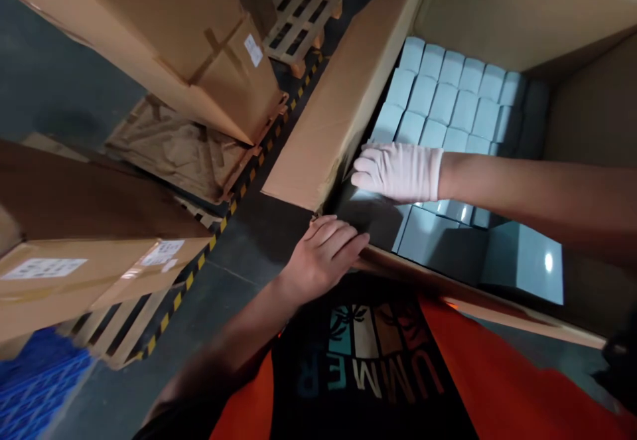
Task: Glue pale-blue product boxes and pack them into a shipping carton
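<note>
A large open cardboard carton (343,108) stands in front of me, holding rows of small light blue-grey boxes (442,101). My left hand (323,257), bare, has its fingers bent over the carton's near left corner. In a white glove, my right hand (393,171) reaches into the carton from the right. Its fingers are curled down at the left end of the rows, and the fingertips are hidden, so what they grip cannot be made out. Just below the glove lies a shaded box top (373,218). A larger-looking box (527,261) sits near the carton's front wall.
On the left, big taped cartons (233,75) (99,274) rest on wooden pallets (169,148). A bare-topped pallet (303,18) stands farther back. Yellow-black tape (233,208) runs along the dark floor. A blue plastic pallet (44,380) lies at lower left.
</note>
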`<state>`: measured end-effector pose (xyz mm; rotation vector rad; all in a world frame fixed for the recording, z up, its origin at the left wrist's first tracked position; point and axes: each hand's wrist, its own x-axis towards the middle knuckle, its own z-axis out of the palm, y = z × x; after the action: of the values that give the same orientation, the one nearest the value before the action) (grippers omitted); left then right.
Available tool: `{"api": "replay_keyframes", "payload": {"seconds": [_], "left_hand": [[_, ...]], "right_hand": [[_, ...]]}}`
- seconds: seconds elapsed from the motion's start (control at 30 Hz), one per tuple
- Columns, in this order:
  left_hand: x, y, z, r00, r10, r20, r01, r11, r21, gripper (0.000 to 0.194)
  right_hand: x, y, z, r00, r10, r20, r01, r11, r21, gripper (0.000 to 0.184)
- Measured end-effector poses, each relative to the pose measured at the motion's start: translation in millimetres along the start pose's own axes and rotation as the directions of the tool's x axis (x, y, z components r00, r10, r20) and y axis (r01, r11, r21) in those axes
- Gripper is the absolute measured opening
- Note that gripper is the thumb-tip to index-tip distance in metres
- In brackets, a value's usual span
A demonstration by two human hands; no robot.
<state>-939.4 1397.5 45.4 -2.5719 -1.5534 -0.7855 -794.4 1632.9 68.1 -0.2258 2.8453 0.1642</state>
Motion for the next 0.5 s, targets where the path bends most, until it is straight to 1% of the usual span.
{"api": "replay_keyframes", "payload": {"seconds": [0.03, 0.1, 0.13, 0.2, 0.27, 0.33, 0.37, 0.4, 0.43, 0.5], "left_hand": [[0.1, 0.9, 0.0, 1.0, -0.004, 0.0, 0.004, 1.0, 0.001, 0.02], [0.7, 3.0, -0.2, 1.0, -0.007, -0.002, 0.007, 1.0, 0.007, 0.02], [1.1, 4.2, -0.4, 1.0, -0.011, 0.001, 0.011, 1.0, 0.01, 0.021], [1.9, 6.5, -1.0, 1.0, -0.024, 0.009, 0.024, 1.0, 0.01, 0.02], [2.5, 8.2, -1.6, 0.999, -0.03, 0.012, 0.03, 1.0, 0.007, 0.019], [2.1, 9.1, -2.2, 0.999, -0.032, 0.001, 0.032, 0.999, 0.003, 0.019], [1.6, 9.1, -2.3, 0.999, -0.037, -0.007, 0.037, 0.999, 0.001, 0.02], [1.1, 8.9, -2.3, 0.999, -0.044, -0.01, 0.044, 0.999, -0.001, 0.02], [0.7, 8.3, -2.1, 0.999, -0.05, -0.014, 0.049, 0.999, -0.004, 0.02], [1.0, 6.1, -1.0, 0.999, -0.048, -0.017, 0.048, 0.999, -0.022, 0.02]], "right_hand": [[-3.3, -4.2, -0.9, 1.0, -0.021, -0.006, 0.021, 0.998, -0.057, 0.034], [-6.5, -15.2, -4.9, 0.999, -0.052, -0.014, 0.049, 0.988, -0.148, 0.041], [-5.6, -22.2, -7.7, 0.997, -0.071, -0.018, 0.067, 0.983, -0.173, 0.04], [2.1, -38.6, -13.5, 0.996, -0.088, -0.031, 0.08, 0.976, -0.205, 0.035], [16.0, -54.5, -17.4, 0.998, -0.054, -0.035, 0.045, 0.976, -0.214, 0.034], [31.4, -63.5, -16.5, 1.0, -0.011, -0.006, 0.01, 0.99, -0.141, 0.035], [38.0, -64.3, -13.1, 1.0, -0.029, 0.012, 0.029, 0.997, -0.066, 0.033], [43.1, -62.8, -7.5, 0.997, -0.072, 0.011, 0.072, 0.997, 0.026, 0.032], [46.8, -59.6, 0.5, 0.992, -0.123, -0.025, 0.125, 0.985, 0.115, 0.034], [51.6, -51.6, 23.0, 0.969, -0.188, -0.161, 0.224, 0.944, 0.241, 0.05]]}}
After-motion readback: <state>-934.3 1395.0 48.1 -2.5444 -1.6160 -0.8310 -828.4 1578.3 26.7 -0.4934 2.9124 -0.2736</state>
